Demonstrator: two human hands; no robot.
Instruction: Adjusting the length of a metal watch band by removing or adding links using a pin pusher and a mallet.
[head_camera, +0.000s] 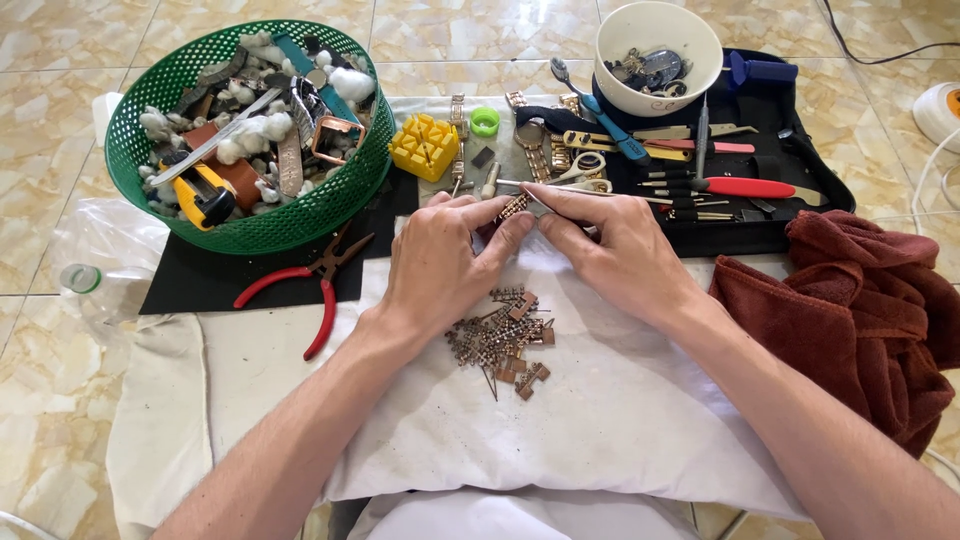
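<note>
On the white cloth (600, 420), at twelve o'clock from the loose link pile (500, 340), my left hand (440, 265) and right hand (615, 250) pinch a short strip of watch band (515, 207) between closed fingertips. I judge many links are already separated, this strip still joined. At ten o'clock the green basket (150, 190) holds cotton, straps and tools; at one o'clock the white bowl (620, 95) holds watch parts.

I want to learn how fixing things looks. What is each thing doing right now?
Left hand: fingers pinching the link strip.
Right hand: fingers pinching it too.
Link strip: held above the cloth.
Loose links: piled on the white cloth.
Red pliers: lying untouched, handles spread.
Green basket: full.
White bowl: partly filled.
</note>
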